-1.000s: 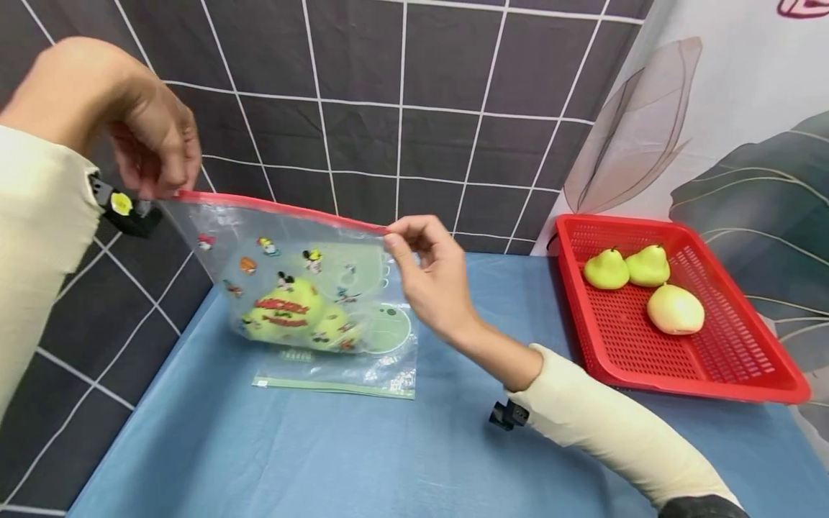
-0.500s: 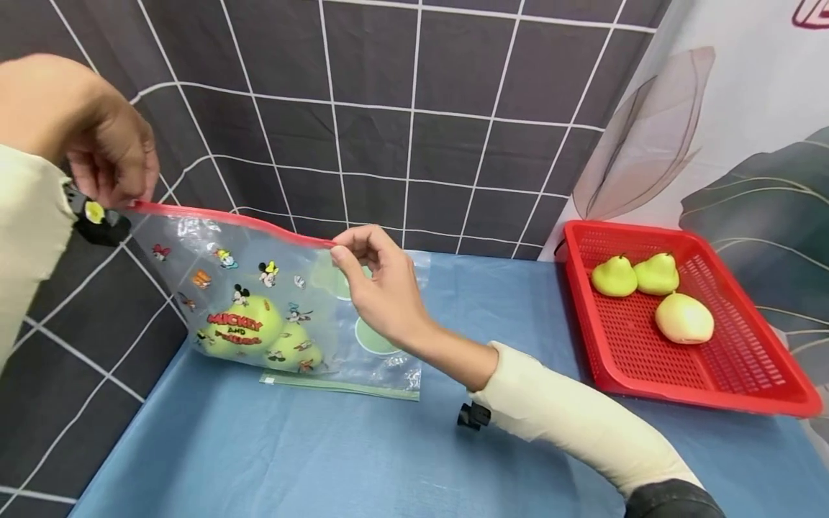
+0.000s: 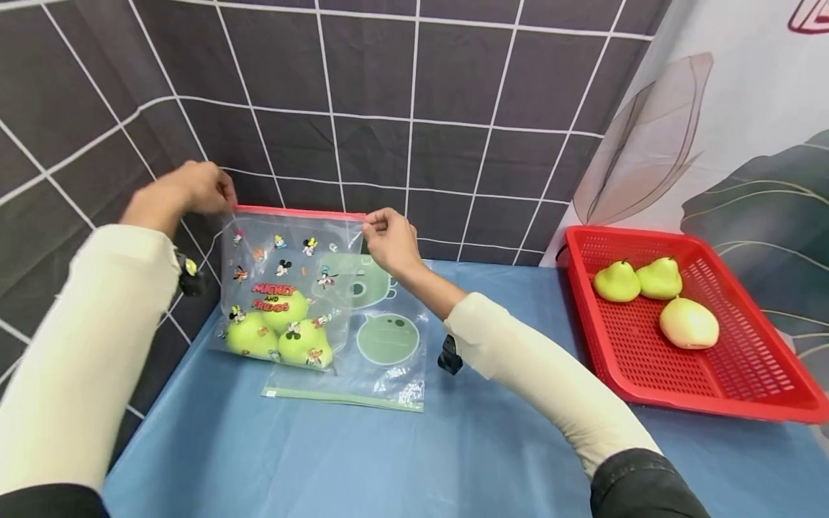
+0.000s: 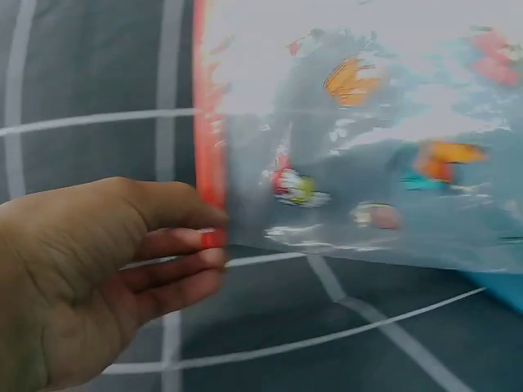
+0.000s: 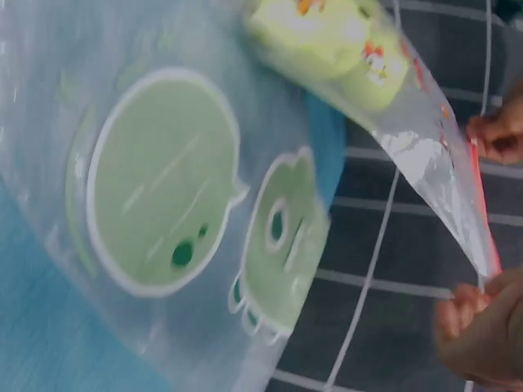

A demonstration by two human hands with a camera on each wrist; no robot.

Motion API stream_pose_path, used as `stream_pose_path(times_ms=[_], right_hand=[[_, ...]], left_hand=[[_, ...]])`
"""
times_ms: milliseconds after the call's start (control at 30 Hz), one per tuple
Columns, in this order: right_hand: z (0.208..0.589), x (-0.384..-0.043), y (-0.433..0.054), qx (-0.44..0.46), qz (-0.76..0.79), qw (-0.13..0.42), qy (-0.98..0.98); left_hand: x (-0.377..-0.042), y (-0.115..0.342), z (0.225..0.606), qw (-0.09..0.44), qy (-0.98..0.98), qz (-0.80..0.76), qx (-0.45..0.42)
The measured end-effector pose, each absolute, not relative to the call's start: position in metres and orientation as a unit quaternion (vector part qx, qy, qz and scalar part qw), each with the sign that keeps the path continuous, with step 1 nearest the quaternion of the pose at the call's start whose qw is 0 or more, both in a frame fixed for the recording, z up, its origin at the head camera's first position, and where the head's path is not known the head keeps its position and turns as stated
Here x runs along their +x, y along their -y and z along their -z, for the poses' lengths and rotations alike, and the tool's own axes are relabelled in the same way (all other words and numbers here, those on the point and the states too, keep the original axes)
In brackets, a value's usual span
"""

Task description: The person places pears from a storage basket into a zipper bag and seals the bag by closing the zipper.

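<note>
A clear zip bag with a red zip strip and cartoon prints hangs between my two hands. Inside its bottom lie several yellow-green pears. My left hand pinches the left end of the red strip; in the left wrist view, thumb and fingertips meet at the strip's corner. At the other end, my right hand pinches the strip's right corner. Partly behind the hanging bag, a second clear bag with a green zip strip and green animal-face prints lies flat on the blue cloth.
To the right stands a red plastic basket holding two green pears and one paler round fruit. A dark tile-patterned sheet rises behind and to the left of the blue-covered table.
Both hands have kept hold of the red-strip bag. It swung to the left, then came back slightly right, now facing the camera with its strip nearly level. My left hand has lowered.
</note>
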State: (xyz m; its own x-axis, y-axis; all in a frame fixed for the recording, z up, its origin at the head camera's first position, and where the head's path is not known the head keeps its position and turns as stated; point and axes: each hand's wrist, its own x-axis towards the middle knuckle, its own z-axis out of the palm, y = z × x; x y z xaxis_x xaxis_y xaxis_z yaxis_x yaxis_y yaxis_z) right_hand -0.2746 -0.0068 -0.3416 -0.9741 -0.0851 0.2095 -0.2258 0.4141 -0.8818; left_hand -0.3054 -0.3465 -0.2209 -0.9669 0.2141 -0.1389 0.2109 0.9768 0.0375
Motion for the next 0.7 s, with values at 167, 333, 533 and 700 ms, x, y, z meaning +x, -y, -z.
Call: stream_pose_path(times_ms=[167,333,533,700], right_hand=[[0.397,-0.316,-0.014,0.081,-0.455,-0.017,0.887],[0.472,-0.362,-0.049,0.126,-0.381,-0.049,0.915],[0.488,-0.34,-0.089,0.22,-0.234,-0.092,0.943],[0.438,-0.262,-0.085,0.262,-0.096,-0.155,0.948]], left_hand=[[-0.35,0.352,0.301,0.034,-0.993,-0.025,0.107],[-0.349,0.306,0.331,0.071,-0.989,-0.002,0.131],[-0.277,0.226,0.31,0.091,-0.983,0.004,0.161],[-0.236,0.186,0.34,0.093,-0.979,-0.019,0.182]])
